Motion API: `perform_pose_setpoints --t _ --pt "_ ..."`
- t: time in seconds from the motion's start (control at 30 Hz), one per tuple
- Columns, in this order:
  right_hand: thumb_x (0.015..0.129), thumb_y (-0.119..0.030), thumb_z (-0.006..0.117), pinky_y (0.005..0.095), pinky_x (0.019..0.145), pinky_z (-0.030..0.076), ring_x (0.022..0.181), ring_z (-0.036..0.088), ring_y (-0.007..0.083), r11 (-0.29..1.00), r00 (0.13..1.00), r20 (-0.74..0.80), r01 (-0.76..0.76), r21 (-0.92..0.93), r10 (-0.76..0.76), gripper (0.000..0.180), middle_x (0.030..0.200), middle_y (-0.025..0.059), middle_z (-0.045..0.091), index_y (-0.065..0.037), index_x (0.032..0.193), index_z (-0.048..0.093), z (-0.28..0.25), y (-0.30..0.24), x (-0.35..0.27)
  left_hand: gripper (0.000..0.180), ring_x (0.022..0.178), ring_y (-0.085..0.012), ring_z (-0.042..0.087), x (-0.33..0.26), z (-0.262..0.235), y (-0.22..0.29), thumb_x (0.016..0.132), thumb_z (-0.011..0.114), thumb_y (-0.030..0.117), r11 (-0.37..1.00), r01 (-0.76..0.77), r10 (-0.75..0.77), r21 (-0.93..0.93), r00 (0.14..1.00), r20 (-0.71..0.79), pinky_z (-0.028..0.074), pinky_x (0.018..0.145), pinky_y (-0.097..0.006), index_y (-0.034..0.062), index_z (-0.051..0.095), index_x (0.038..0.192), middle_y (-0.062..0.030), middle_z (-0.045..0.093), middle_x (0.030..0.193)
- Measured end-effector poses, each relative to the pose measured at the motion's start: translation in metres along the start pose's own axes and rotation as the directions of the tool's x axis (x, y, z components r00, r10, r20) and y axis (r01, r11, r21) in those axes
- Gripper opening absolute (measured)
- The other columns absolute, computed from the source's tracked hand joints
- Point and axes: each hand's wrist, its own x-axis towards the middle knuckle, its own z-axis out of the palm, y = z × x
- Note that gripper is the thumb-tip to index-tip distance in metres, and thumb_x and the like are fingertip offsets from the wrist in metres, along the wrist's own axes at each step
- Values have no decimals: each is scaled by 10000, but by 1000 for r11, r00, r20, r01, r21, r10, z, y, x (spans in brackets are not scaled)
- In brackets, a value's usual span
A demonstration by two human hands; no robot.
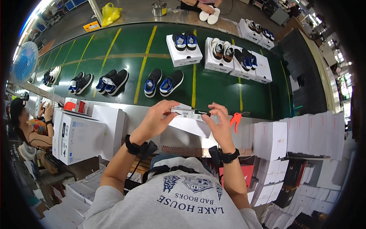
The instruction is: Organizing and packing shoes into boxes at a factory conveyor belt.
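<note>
I am pinching a narrow black-and-white barcode sticker strip (190, 113) between both hands, my left hand (156, 116) closing its grip on the strip's left end and my right hand (217, 122) closing on its right, just above the white cardboard shoe box (188, 126) on the desk. To do this well, I judge I should be keeping the strip taut and level. Beyond, black-and-blue sneakers (163, 82) are lying on the green conveyor belt (213, 87).

Shoe factory packing line, green conveyor belt (213, 87) with yellow lines, pairs of sneakers (164, 82) in a row, open white shoe boxes (183, 57), stacked white cartons (301, 133), another worker (32, 128) at left.
</note>
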Motion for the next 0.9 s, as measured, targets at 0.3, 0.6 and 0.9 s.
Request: perform_pose_setpoints --t 0.3,0.6,0.9 --pt "792 -145 789 443 1117 295 1388 356 344 986 985 42 -166 -3 166 189 1400 136 486 -49 802 627 4 10 -29 116 749 -83 619 -2 9 -39 856 694 -17 949 232 -234 -215 972 18 499 681 -228 -49 643 956 -62 598 1008" --pt "781 -129 789 447 1142 273 1426 304 358 969 961 160 -238 67 225 184 1492 166 399 -49 780 623 10 28 -39 114 729 -164 609 -5 1 -41 794 749 38 989 58 -67 133 996 59 491 648 -271 -20 722 888 -71 613 981" --pt "753 -83 801 442 1153 261 1447 267 368 979 965 174 -201 23 194 190 1508 174 368 -36 739 618 18 26 -35 104 835 -265 618 -4 -9 -52 771 729 34 994 -28 16 108 993 118 501 701 -329 -31 720 852 -118 602 988"
